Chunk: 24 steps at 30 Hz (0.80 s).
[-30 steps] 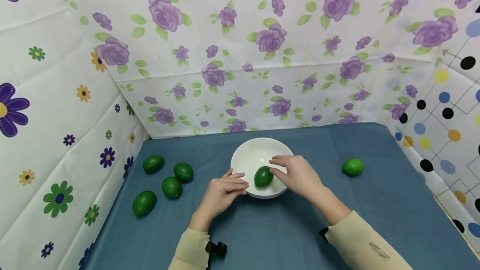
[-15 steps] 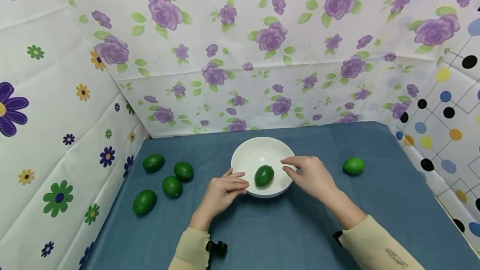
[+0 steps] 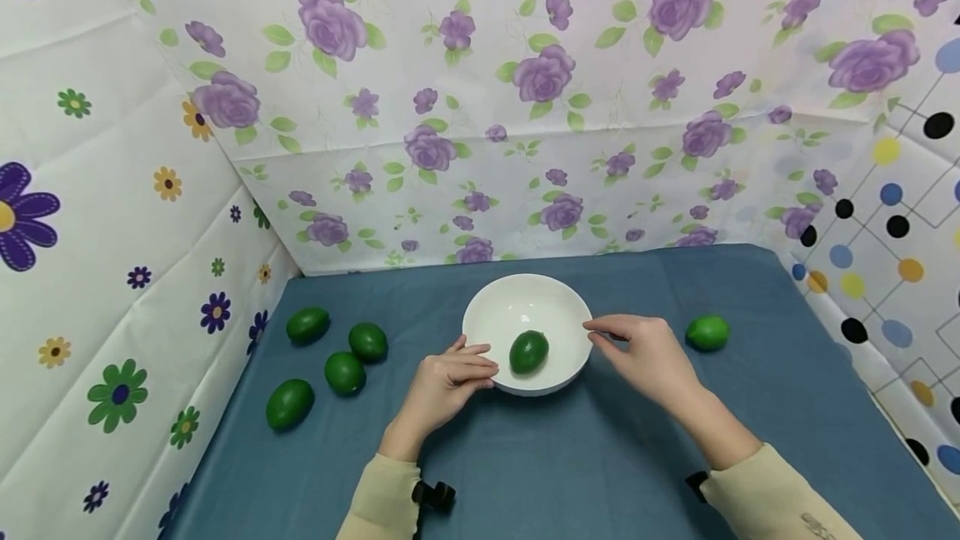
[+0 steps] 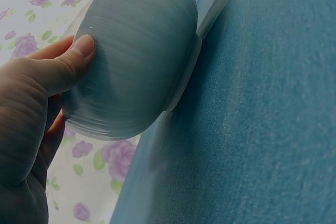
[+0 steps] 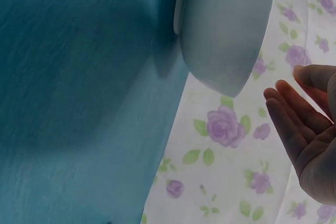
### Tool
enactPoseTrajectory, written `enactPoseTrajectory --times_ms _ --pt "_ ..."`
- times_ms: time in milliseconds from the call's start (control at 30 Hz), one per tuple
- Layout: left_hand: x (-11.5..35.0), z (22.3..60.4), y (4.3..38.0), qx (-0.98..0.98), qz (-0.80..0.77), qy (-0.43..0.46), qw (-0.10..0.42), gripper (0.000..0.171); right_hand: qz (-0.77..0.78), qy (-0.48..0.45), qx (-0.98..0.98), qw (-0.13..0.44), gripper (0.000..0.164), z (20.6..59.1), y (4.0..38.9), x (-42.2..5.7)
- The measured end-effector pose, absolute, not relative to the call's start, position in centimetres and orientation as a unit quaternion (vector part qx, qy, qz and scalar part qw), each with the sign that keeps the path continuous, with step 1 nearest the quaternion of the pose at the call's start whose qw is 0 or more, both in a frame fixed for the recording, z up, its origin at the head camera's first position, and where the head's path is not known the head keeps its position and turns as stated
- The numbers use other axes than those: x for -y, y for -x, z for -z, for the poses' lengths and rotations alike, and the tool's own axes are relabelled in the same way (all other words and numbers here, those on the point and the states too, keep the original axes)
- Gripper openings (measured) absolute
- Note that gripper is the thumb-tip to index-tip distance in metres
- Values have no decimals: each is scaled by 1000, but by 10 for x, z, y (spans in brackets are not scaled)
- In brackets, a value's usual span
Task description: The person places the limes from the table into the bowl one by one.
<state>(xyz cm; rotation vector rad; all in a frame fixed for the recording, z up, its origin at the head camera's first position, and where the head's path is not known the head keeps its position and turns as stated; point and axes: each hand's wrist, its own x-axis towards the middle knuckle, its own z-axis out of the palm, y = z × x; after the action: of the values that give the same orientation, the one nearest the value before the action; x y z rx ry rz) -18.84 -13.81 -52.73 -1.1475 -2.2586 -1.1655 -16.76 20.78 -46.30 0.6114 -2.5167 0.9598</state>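
A white bowl stands on the blue cloth with one dark green lime-like fruit inside it. My left hand pinches the bowl's left rim; in the left wrist view its thumb presses the outer wall while the other fingers go behind the rim. By the bowl's right rim, my right hand holds nothing, its thumb and fingers apart. The right wrist view shows a gap between that hand and the bowl. Right of it lies a brighter green lime.
Several green fruits lie on the left of the cloth, among them a long one, a rear one and two touching round ones, the nearer in front. Flowered sheets wall the back and left; a dotted sheet hangs right.
My right hand has drawn away from the fruit in the bowl, moving right past the rim. The fruit stays in the bowl, and my left hand keeps its place on the rim.
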Motion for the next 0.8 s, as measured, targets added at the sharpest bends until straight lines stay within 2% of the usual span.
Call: enactPoseTrajectory --times_ms 800 --pt "139 524 188 807 413 393 156 22 -322 -181 909 194 24 471 161 -246"
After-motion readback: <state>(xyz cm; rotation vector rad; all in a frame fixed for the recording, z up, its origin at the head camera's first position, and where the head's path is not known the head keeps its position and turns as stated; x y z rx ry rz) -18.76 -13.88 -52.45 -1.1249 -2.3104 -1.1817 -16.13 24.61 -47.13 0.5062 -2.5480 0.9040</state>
